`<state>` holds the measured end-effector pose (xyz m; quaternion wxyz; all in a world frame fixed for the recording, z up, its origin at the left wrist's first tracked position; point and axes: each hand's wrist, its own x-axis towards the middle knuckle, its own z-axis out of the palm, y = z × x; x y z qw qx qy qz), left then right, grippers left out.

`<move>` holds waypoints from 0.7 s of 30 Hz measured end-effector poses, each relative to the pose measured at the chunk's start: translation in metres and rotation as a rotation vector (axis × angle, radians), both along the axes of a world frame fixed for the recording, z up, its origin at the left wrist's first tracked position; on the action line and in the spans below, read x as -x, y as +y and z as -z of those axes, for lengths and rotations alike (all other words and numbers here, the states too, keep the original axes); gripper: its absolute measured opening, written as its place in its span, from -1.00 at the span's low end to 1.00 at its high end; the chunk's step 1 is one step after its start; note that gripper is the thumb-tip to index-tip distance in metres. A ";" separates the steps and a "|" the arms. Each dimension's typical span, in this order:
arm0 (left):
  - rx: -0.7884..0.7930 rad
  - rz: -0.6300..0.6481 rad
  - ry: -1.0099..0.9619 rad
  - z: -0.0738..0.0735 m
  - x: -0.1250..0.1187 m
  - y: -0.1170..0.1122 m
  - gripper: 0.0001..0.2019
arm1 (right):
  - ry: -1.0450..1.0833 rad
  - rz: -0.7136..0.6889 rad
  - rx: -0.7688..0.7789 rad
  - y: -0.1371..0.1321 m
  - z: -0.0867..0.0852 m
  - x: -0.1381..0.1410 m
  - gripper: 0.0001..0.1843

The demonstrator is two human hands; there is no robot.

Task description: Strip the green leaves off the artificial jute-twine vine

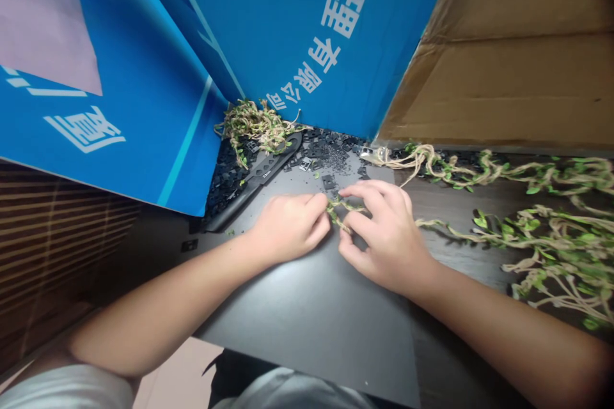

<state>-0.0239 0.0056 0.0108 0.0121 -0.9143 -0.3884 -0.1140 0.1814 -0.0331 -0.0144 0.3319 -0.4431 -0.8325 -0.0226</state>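
Note:
A twine vine with small green leaves (484, 230) trails across the dark table from the right. Its near end (341, 209) lies between my two hands over a dark grey sheet (316, 307). My left hand (288, 227) is closed, its thumb and fingers pinching that end. My right hand (386, 236) is closed too, fingers pinching the same piece from the right. Both hands rest low on the sheet, nearly touching each other.
A bundle of leafy twine (254, 124) sits in the back corner on a black plastic strip (261, 176). Small black parts (330, 150) are scattered behind the hands. Blue printed boards (158, 77) and brown cardboard (508, 64) wall in the desk. More vines (556, 249) pile at right.

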 end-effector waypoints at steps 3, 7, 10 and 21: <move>0.004 0.019 -0.004 0.000 0.000 0.000 -0.79 | -0.011 0.027 0.012 -0.001 -0.002 0.000 -0.97; -0.024 0.068 -0.021 0.001 0.000 0.000 -0.78 | -0.001 0.084 -0.034 -0.003 -0.004 0.000 -0.85; -0.061 0.095 -0.018 0.001 -0.001 -0.002 -0.78 | -0.037 0.126 -0.114 -0.005 -0.004 0.000 -0.91; -0.112 0.090 -0.002 0.001 -0.002 -0.004 -0.78 | -0.118 -0.056 -0.043 -0.003 -0.002 -0.003 -0.80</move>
